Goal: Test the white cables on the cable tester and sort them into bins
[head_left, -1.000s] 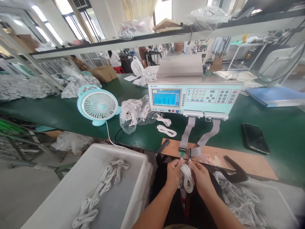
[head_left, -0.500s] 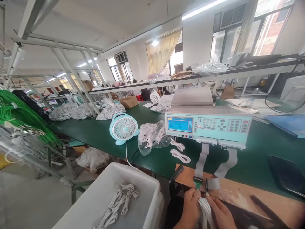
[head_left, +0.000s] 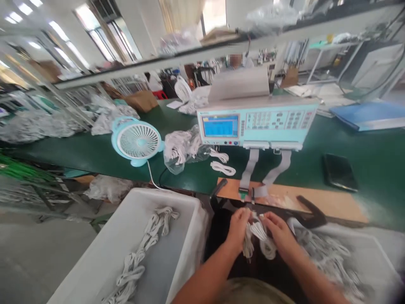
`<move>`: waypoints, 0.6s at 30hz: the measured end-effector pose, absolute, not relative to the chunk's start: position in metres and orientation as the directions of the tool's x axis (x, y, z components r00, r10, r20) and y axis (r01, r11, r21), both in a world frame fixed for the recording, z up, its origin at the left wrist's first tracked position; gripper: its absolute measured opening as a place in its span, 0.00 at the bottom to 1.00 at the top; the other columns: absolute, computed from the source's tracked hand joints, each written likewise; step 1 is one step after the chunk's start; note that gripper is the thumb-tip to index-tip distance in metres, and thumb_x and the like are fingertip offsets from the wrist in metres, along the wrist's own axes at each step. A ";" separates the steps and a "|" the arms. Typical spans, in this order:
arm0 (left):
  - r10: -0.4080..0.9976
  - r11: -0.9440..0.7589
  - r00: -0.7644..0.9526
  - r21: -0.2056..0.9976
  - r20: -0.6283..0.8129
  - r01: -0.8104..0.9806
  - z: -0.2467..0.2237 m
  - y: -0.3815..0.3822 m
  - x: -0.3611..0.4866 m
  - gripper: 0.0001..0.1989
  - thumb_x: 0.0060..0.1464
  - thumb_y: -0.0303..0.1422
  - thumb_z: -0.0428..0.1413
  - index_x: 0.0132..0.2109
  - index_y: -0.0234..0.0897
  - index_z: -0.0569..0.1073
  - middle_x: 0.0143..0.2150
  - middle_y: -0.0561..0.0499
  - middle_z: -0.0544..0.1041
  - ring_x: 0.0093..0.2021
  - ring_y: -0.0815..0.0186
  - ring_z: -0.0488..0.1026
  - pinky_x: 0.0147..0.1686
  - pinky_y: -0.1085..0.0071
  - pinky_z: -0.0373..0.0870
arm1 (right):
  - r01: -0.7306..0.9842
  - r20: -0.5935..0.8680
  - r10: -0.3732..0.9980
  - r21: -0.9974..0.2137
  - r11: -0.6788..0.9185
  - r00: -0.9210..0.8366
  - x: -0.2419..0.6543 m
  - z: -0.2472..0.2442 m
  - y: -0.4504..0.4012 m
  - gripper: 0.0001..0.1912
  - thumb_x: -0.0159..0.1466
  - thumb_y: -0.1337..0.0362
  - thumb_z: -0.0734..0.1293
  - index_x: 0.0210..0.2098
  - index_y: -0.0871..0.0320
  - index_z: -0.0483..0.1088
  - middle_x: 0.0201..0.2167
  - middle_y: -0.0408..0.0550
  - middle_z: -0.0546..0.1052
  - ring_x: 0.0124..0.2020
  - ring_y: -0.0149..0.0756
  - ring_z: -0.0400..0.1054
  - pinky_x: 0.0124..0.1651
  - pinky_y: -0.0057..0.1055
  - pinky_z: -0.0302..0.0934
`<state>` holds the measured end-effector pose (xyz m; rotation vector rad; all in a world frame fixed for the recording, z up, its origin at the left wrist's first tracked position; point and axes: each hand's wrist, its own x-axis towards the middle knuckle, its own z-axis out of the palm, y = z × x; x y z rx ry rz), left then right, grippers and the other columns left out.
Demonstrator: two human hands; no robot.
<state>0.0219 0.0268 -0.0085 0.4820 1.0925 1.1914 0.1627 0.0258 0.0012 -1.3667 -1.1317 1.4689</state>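
In front of my body, below the bench edge, my left hand (head_left: 239, 228) and my right hand (head_left: 278, 230) pinch the ends of a bundled white cable (head_left: 260, 234). Its coil hangs down between them, with more cable strands dangling under the left fingers. Just beyond my fingertips is a small green board with connectors (head_left: 243, 196), joined by grey ribbon cables (head_left: 249, 169) to a light-blue tester (head_left: 278, 120) with a lit screen. The cable ends are apart from those connectors. My fingers partly hide the plugs.
A white bin (head_left: 186, 236) with bundled cables stands at left; another bin (head_left: 367, 249) of cables is at right. On the green bench are a fan (head_left: 139, 141), bagged cables (head_left: 180, 152), two coiled cables (head_left: 223, 168) and a phone (head_left: 340, 172). A person sits behind the tester.
Both hands have drawn back from the connectors towards my body, bringing the white cable with them. The camera has tilted downward, and the right-hand bin has come into view.
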 end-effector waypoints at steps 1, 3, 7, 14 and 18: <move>0.870 0.425 0.024 0.723 -0.493 -0.544 -0.008 0.024 0.017 0.19 0.44 0.47 0.58 0.29 0.34 0.68 0.24 0.55 0.66 0.22 0.73 0.61 0.20 0.77 0.51 | 0.149 -0.258 0.962 -0.958 -0.244 -0.089 0.186 0.002 0.023 0.17 0.55 0.49 0.64 0.22 0.57 0.63 0.16 0.40 0.63 0.18 0.30 0.56 0.20 0.26 0.51; 0.780 0.536 0.149 0.526 -0.608 -0.660 -0.007 0.019 0.007 0.19 0.45 0.48 0.57 0.29 0.35 0.66 0.23 0.56 0.66 0.20 0.74 0.61 0.18 0.78 0.47 | 0.503 -0.243 0.964 -0.850 -0.156 -0.111 0.234 0.001 0.015 0.15 0.56 0.51 0.62 0.24 0.56 0.65 0.17 0.41 0.64 0.19 0.33 0.58 0.21 0.27 0.51; 0.726 0.561 0.272 0.314 -0.632 -0.766 -0.007 0.020 0.007 0.19 0.45 0.46 0.59 0.25 0.35 0.62 0.17 0.61 0.56 0.15 0.76 0.53 0.16 0.78 0.45 | 0.817 -0.028 0.999 -0.576 0.019 -0.043 0.266 0.001 -0.009 0.16 0.57 0.50 0.63 0.35 0.56 0.70 0.33 0.52 0.72 0.31 0.44 0.67 0.32 0.35 0.61; 0.912 0.390 0.020 0.854 -0.409 -0.343 0.012 0.016 0.040 0.14 0.49 0.43 0.56 0.36 0.35 0.70 0.31 0.51 0.67 0.30 0.70 0.66 0.31 0.73 0.63 | 0.086 -0.309 0.847 -0.949 -0.302 -0.431 0.168 -0.002 -0.030 0.21 0.62 0.46 0.60 0.40 0.58 0.69 0.29 0.46 0.72 0.29 0.37 0.65 0.34 0.32 0.61; 0.997 -0.064 -0.022 0.932 0.077 0.356 0.007 -0.009 0.023 0.15 0.45 0.34 0.59 0.42 0.39 0.69 0.43 0.48 0.68 0.44 0.61 0.66 0.44 0.67 0.63 | -0.182 -0.424 0.869 -0.862 -0.473 -0.254 0.166 -0.022 -0.028 0.23 0.59 0.45 0.64 0.42 0.58 0.69 0.32 0.47 0.73 0.34 0.39 0.67 0.37 0.33 0.62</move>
